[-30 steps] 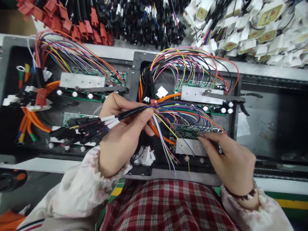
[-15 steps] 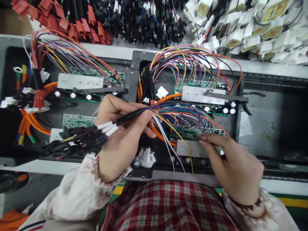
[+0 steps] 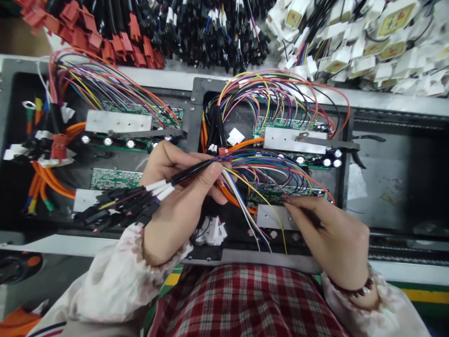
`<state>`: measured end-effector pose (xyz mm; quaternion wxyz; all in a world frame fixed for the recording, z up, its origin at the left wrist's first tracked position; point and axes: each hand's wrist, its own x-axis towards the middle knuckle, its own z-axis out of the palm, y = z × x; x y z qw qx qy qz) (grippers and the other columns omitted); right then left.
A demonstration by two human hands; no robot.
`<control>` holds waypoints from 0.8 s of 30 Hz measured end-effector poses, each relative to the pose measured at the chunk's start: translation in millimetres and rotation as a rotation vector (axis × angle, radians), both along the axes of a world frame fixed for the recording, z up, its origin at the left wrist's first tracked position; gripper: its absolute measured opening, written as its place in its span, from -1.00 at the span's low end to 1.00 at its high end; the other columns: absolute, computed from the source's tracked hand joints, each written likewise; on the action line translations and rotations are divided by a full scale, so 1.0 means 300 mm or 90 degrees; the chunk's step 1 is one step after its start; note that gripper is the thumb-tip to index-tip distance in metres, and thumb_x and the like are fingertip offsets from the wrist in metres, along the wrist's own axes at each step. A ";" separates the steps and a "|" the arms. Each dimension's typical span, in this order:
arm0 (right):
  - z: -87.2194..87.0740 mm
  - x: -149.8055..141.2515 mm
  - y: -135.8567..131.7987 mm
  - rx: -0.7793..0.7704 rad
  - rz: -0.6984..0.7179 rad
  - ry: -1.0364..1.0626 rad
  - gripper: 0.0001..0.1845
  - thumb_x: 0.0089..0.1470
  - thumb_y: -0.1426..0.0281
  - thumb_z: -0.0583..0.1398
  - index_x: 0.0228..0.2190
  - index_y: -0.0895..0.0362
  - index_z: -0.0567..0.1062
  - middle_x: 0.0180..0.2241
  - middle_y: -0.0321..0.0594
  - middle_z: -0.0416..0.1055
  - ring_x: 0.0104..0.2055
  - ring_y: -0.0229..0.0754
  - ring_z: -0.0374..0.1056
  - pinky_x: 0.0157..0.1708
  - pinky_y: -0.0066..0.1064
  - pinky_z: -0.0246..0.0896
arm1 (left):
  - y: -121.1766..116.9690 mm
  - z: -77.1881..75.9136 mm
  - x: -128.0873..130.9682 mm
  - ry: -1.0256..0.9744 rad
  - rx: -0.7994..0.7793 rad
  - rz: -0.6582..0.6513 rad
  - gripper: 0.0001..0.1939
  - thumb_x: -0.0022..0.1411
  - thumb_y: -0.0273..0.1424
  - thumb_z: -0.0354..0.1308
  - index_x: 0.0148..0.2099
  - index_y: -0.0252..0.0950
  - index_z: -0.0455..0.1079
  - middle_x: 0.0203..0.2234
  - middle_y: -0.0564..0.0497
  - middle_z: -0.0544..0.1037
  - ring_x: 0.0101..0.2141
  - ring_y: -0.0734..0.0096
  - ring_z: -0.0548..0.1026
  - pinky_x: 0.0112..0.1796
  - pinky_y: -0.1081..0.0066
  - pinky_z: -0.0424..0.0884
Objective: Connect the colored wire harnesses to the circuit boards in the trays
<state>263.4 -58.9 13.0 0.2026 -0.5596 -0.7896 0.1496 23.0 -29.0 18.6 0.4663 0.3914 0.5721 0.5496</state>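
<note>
I reach over the near edge of the dark tray (image 3: 198, 91) — left hand (image 3: 184, 201) curled round a wire bundle (image 3: 189, 172), right hand (image 3: 335, 234) nearly closed, can't tell on what — green board (image 3: 268, 193) inside

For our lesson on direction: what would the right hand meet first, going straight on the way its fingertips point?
The right hand would probably meet the green circuit board first, though depth there is unclear.
</note>
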 end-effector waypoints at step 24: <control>0.023 0.102 -0.040 0.102 -0.166 -0.082 -0.83 0.28 0.29 0.18 -0.26 0.09 0.53 -0.34 -0.24 0.57 -0.34 -0.18 0.50 -0.36 -0.39 0.26 | 0.020 -0.034 0.030 0.026 0.095 0.053 -0.62 0.12 -0.29 0.47 -0.28 -0.20 0.27 -0.38 0.11 0.55 -0.45 0.45 0.63 -0.55 0.52 0.64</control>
